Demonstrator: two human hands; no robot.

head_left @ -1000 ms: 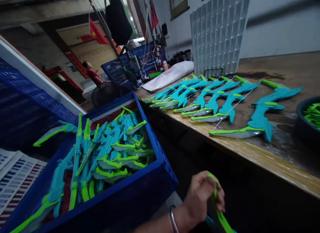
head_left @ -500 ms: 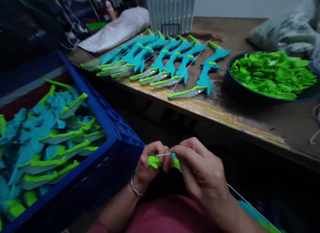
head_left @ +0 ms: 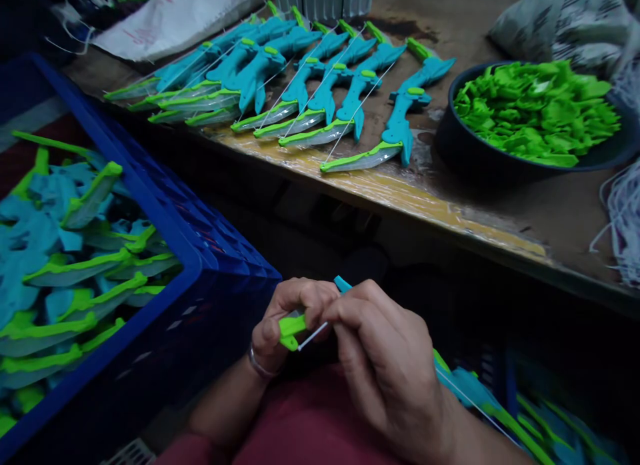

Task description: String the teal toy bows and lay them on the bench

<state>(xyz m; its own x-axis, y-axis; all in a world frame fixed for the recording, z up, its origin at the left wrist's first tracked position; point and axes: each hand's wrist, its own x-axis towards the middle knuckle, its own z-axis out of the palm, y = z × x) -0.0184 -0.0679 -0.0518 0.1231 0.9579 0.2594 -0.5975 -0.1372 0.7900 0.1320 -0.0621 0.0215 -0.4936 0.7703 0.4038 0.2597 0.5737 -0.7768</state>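
Note:
Low in front of me, my left hand (head_left: 297, 312) is closed around the bright green end piece (head_left: 291, 330) of a toy bow. A short white string (head_left: 313, 336) comes out at the tip of that piece. Pinched fingers of my right hand (head_left: 383, 348) grip the string's other visible end. A bit of teal plastic (head_left: 343, 284) shows above the fingers; my hands hide most of the bow. Past my right wrist a teal and green length with a taut white string (head_left: 475, 395) slants down right. I cannot tell whether it belongs to the held bow.
Several finished-looking toy bows (head_left: 400, 118) lie in a row on the table (head_left: 500, 215). A dark basin (head_left: 450, 128) of green parts stands right of them, with white strings (head_left: 625, 232) beyond. A blue crate (head_left: 200, 272) full of bow parts is at my left; more parts lie lower right.
The green end piece has tilted, and the string now slants down to its tip instead of running level across. Both hands have shifted slightly left in view. My head view has tipped downward.

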